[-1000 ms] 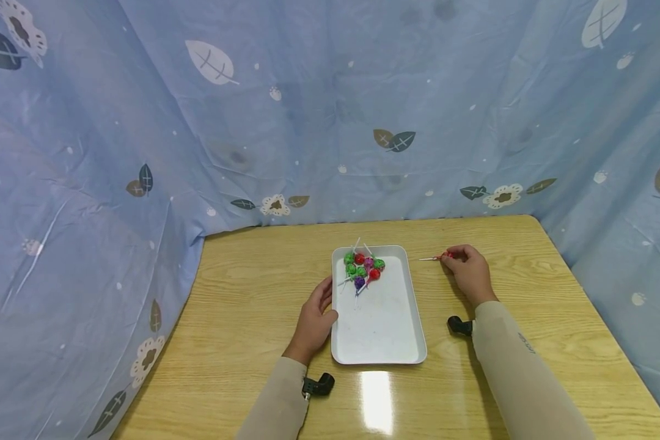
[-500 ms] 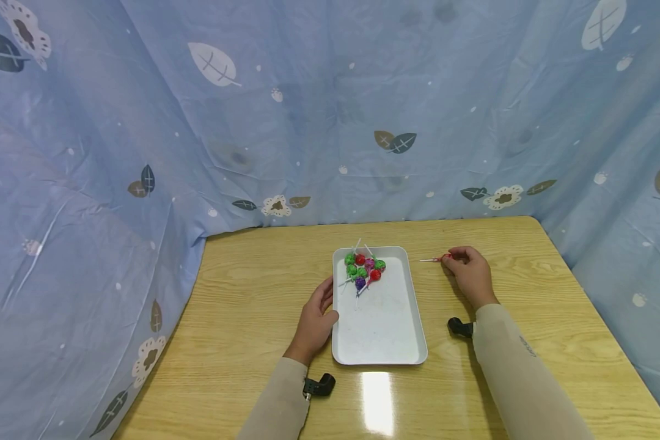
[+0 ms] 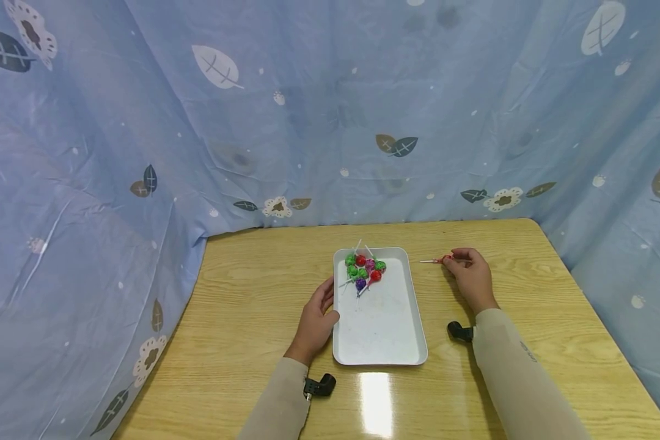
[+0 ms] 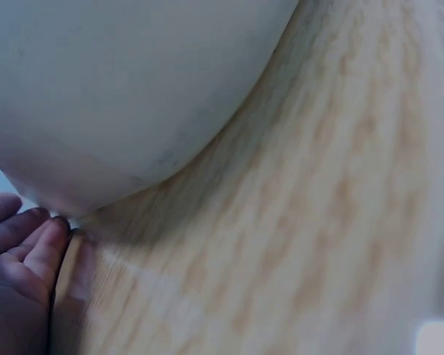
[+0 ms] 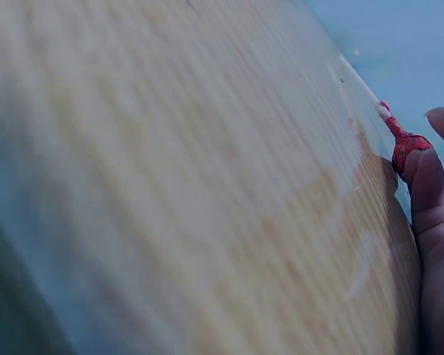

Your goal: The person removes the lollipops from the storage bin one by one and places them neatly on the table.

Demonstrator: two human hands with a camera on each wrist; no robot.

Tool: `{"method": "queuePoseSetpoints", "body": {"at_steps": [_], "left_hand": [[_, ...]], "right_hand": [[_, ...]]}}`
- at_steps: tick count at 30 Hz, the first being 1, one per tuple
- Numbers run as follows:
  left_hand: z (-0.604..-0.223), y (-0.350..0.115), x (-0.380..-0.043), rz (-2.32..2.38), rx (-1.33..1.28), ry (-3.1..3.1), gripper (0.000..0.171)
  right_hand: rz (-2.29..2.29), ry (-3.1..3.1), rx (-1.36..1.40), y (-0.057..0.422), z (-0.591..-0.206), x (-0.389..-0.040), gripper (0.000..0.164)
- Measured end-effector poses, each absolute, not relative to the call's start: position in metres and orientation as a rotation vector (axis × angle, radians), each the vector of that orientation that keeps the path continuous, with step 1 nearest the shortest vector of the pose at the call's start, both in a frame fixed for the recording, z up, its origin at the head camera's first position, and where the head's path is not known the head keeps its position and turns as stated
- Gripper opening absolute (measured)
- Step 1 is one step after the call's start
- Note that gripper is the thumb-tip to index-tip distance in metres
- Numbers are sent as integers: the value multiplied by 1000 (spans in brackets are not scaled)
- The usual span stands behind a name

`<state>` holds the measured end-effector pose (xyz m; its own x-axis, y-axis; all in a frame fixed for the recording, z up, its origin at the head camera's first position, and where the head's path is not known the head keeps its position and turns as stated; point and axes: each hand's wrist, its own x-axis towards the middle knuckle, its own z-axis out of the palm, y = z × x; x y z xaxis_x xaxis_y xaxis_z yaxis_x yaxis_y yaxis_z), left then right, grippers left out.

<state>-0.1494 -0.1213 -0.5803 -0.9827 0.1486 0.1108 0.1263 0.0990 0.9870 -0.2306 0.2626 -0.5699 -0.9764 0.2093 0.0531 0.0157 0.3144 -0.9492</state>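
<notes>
A shallow white tray (image 3: 382, 324) holds several wrapped lollipops (image 3: 362, 272) in green, red, pink and purple, bunched toward its far left. My left hand (image 3: 313, 318) is at the tray's left side, thumb over the rim and fingers along the outer wall; the tray's outer side (image 4: 133, 89) fills much of the left wrist view. To the right of the tray, a red lollipop (image 3: 444, 260) has its white stick pointing left. My right hand (image 3: 472, 278) is around its head: in the right wrist view the thumb touches the red lollipop (image 5: 408, 148), and a fingertip stands apart above it.
The wooden table (image 3: 253, 293) ends at the back against a blue patterned curtain (image 3: 308, 122), which also hangs on both sides. A black wrist camera (image 3: 320, 385) sits on the left sleeve, another black wrist camera (image 3: 459, 331) on the right one.
The red lollipop's head has shifted down slightly and its stick lies more level. The fingers of my right hand have shifted a little around it. The left hand and tray stay put.
</notes>
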Motion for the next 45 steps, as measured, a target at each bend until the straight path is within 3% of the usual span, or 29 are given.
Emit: {"method": "queuePoseSetpoints", "body": {"at_steps": [21,45], "left_hand": [[-580,-120,-149,2050,260,2338,81],[-578,-121,-147,2052,267,2339,81]], "right_hand": [[1769,-2369,-67,259,-549,-220,58],[1890,-2324,282,205,-506,-213,60]]}}
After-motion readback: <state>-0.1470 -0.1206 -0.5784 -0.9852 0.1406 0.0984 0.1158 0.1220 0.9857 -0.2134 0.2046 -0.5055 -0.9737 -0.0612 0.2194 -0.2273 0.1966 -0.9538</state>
